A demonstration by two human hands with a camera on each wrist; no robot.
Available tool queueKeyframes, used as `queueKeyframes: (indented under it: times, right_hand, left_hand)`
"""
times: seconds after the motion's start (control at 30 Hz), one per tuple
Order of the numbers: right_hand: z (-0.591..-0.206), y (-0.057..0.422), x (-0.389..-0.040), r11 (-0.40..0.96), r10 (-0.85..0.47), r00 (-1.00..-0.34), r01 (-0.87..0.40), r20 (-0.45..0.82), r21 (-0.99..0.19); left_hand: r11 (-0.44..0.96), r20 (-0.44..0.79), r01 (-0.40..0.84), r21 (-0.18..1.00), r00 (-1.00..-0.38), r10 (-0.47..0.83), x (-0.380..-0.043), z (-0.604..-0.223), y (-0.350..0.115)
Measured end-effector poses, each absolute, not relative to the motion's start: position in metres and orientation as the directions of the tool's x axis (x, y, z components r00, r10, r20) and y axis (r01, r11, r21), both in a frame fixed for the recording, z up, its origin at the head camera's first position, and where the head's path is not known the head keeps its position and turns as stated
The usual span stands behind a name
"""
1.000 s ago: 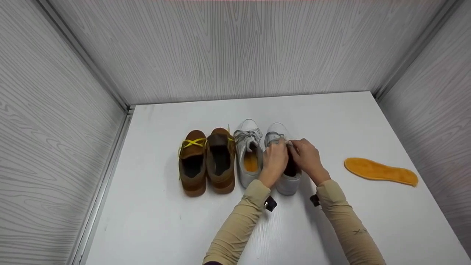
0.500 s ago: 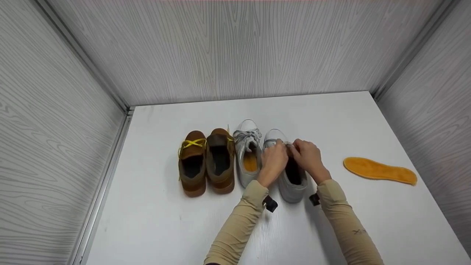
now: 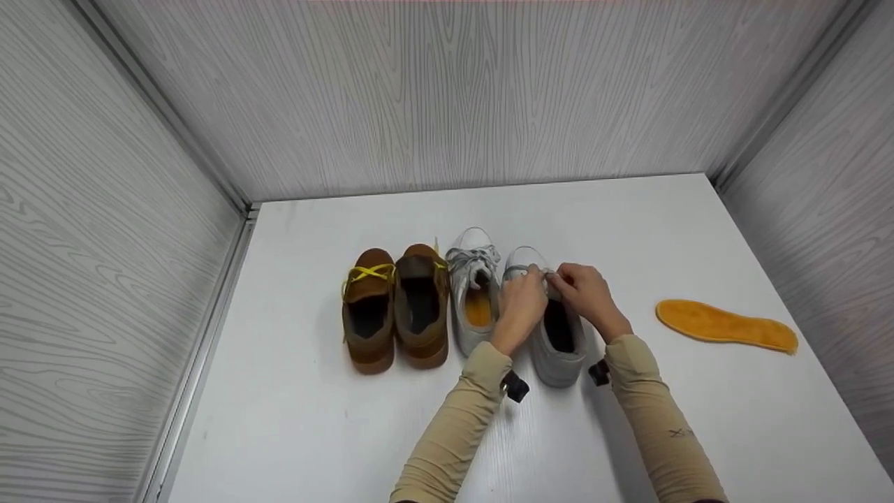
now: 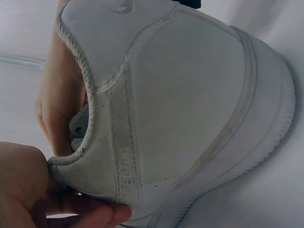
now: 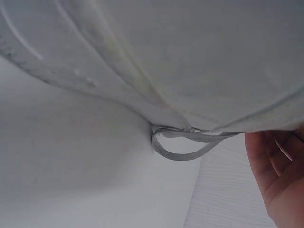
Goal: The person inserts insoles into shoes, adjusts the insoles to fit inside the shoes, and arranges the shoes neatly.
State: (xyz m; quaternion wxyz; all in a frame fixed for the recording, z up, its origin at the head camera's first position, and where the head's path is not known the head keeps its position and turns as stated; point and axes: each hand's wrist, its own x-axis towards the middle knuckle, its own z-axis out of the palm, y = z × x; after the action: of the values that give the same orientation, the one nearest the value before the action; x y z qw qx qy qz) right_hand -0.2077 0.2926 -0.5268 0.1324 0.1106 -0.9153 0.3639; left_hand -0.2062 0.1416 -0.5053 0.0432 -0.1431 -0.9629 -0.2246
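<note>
A white sneaker [image 3: 559, 363] stands on the table with its toe pointing away from me. My left hand [image 3: 522, 307] grips the left edge of its lacing opening; in the left wrist view, fingertips [image 4: 121, 213] press the outer side of the upper. Across from it, my right hand [image 3: 588, 297] pinches the right edge at the same height. A grey lace [image 5: 178, 154] loops out beside the shoe in the right wrist view. The shoe's dark inside shows behind the hands, which hide the tongue and much of the lacing.
Left of it stands the other white sneaker [image 3: 469, 279], with an orange insole [image 3: 478, 309] inside. Beyond that are two brown shoes [image 3: 370, 335], one with yellow laces [image 3: 370, 272]. A loose orange insole [image 3: 726, 327] lies at the right. Grey wood-grain panels [image 3: 447, 91] wall the white table [image 3: 279, 419].
The gripped sneaker has shifted toward me, its heel swinging a little to the right, so more of its inside shows. Both hands have kept nearly the same place at the lacing.
</note>
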Motion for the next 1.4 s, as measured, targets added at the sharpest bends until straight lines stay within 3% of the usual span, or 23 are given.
queueKeyframes:
  times: [0.33, 0.77, 1.0, 1.17, 1.3, 1.4]
  right_hand:
    - [-0.527, 0.288, -0.202, 0.72, -0.064, -0.937, -0.283, 0.345, -0.634]
    - [-0.52, 0.294, -0.191, 0.712, -0.095, -0.948, -0.278, 0.303, -0.645]
    - [-0.51, 0.312, -0.177, 0.716, -0.113, -0.948, -0.285, 0.297, -0.637]
    - [-0.507, 0.34, -0.164, 0.763, -0.051, -0.95, -0.236, 0.309, -0.602]
    - [-0.511, 0.372, -0.154, 0.811, 0.008, -0.957, -0.163, 0.29, -0.562]
    - [-0.513, 0.398, -0.146, 0.839, 0.055, -0.976, -0.07, 0.213, -0.54]
  left_hand:
    - [0.861, 0.237, 0.363, 0.357, -0.926, 0.292, -0.205, -0.507, 0.14]
    - [0.738, 0.193, 0.341, 0.582, -0.94, 0.282, -0.207, -0.5, 0.129]
    - [0.763, 0.172, 0.315, 0.564, -0.949, 0.264, -0.202, -0.494, 0.129]
    - [0.77, 0.348, 0.386, 0.508, -0.91, 0.227, -0.19, -0.48, 0.135]
    - [0.626, 0.506, 0.501, 0.598, -0.841, 0.191, -0.178, -0.469, 0.142]
    - [0.397, 0.49, 0.529, 0.75, -0.847, 0.204, -0.169, -0.461, 0.149]
